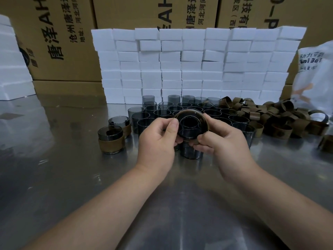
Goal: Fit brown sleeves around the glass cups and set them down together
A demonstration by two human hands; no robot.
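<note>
Both hands hold one smoky glass cup [190,126] tilted toward me above the metal table, with a brown sleeve [187,111] around its rim edge. My left hand [158,139] grips its left side, thumb on the rim. My right hand [223,139] pinches the sleeve at the lower right. Two sleeved cups [111,139] [119,123] stand together at the left. Several bare glass cups [162,110] cluster behind my hands. A heap of loose brown sleeves [270,116] lies to the right.
A wall of white foam blocks [194,65] stands behind the cups, with cardboard boxes [59,38] behind it. More white foam [12,65] is at the far left and a white plastic bag [313,73] at the far right. The steel table [72,177] is reflective.
</note>
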